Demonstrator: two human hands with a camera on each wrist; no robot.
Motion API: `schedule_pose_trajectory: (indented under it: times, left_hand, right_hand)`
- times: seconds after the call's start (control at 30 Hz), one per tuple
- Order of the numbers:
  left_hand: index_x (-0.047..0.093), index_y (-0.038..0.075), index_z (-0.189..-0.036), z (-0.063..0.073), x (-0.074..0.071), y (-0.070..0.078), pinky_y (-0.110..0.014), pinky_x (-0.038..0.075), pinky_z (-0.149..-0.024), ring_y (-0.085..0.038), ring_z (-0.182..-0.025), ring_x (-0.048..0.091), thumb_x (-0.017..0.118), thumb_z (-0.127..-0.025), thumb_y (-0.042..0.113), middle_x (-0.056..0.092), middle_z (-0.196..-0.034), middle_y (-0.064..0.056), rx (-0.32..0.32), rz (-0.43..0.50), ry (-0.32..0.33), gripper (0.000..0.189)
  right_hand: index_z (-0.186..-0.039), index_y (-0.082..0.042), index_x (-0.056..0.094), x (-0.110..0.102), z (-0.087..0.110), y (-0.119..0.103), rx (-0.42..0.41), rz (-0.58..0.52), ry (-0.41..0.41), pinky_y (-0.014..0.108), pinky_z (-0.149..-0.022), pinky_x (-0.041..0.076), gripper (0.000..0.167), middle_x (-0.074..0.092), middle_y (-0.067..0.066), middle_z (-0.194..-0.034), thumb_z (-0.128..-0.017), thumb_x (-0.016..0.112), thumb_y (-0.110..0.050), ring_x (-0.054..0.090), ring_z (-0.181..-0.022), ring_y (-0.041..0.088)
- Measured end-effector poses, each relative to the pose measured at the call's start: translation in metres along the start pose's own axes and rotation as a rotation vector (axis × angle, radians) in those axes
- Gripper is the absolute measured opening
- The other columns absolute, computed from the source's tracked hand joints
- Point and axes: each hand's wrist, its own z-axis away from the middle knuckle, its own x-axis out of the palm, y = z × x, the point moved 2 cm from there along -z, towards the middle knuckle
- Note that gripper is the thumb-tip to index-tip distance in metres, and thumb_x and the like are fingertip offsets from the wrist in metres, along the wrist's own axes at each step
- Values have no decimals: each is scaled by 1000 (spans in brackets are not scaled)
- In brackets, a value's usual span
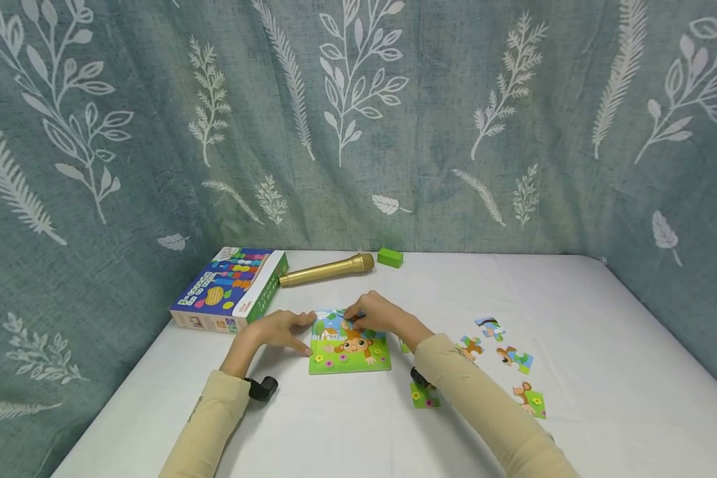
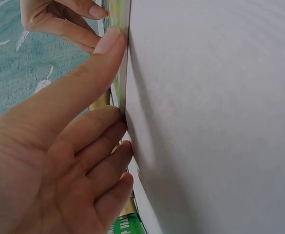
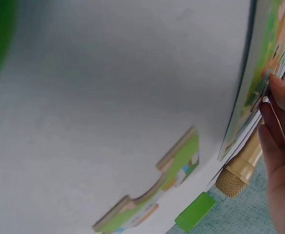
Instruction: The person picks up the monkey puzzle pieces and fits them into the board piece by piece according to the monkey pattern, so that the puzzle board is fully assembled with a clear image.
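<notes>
A square jigsaw puzzle (image 1: 349, 364) with a cartoon monkey on green grass lies flat on the white table. My left hand (image 1: 281, 330) rests at its left side, thumb on the edge near the front and fingertips by the far left corner. In the left wrist view the thumb (image 2: 108, 41) touches the puzzle's rim and the other fingers bend loosely beside it. My right hand (image 1: 375, 312) reaches over the puzzle's upper part and pinches a puzzle piece (image 1: 355, 318) there, mostly hidden by the fingertips.
Several loose puzzle pieces (image 1: 515, 358) lie to the right, one (image 1: 424, 396) beneath the right wrist. A colourful game box (image 1: 230, 289) stands at the left. Behind the puzzle are a gold microphone (image 1: 325, 271) and a green block (image 1: 390, 257). A patterned curtain (image 1: 424, 133) hangs behind.
</notes>
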Motion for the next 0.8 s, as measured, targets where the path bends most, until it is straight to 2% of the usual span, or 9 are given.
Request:
schedule_pose_trajectory:
  times: [0.27,0.43,0.5,0.57,0.67,0.73,0.8]
  left_hand:
    - [43,11,-146,3,-2,2,-49,26,-114,-35,-138,32,81,-77,39,38,-149,-14,11,-4,3,83]
    - [42,11,-146,4,-3,4,-50,25,-113,-36,-139,31,81,-77,39,37,-149,-15,8,-2,-3,84]
    - [42,11,-146,4,-3,4,-50,25,-113,-36,-139,31,81,-77,39,37,-149,-15,6,-5,-3,84]
    - [42,12,-146,4,-4,4,-51,25,-113,-36,-139,31,81,-77,39,38,-149,-15,2,-5,0,84]
    - [43,11,-146,4,-3,3,-51,25,-113,-37,-138,31,81,-76,39,38,-149,-16,7,0,4,84]
    - [43,11,-146,3,-2,1,-51,25,-113,-37,-138,32,81,-76,39,38,-149,-16,12,5,1,85]
    - [43,11,-146,3,0,0,-51,24,-114,-36,-139,31,81,-76,39,37,-149,-15,14,11,-4,85]
  right_hand:
    - [-119,-6,70,-6,4,-2,-29,9,31,34,-92,52,32,68,9,-117,-87,72,-11,65,-105,20]
    - [-121,-4,68,-12,10,-6,-47,-10,56,39,-89,53,35,67,13,-117,-87,73,-12,67,-100,24]
    - [-120,-2,68,-15,14,-8,-72,-26,69,37,-79,56,35,67,15,-116,-87,72,-10,69,-83,25]
    - [-120,-1,68,-18,19,-10,-107,-31,90,30,-65,54,34,68,17,-114,-88,71,-10,65,-64,23]
    - [-120,1,67,-22,29,-12,-136,-47,117,22,-49,37,33,68,19,-113,-89,70,-9,38,-40,13]
    - [-120,0,67,-25,37,-12,-139,-47,127,19,-48,32,34,67,19,-114,-89,70,-10,27,-40,7]
    - [-121,-1,67,-28,46,-13,-141,-44,133,18,-50,36,34,67,18,-115,-89,70,-11,28,-41,5]
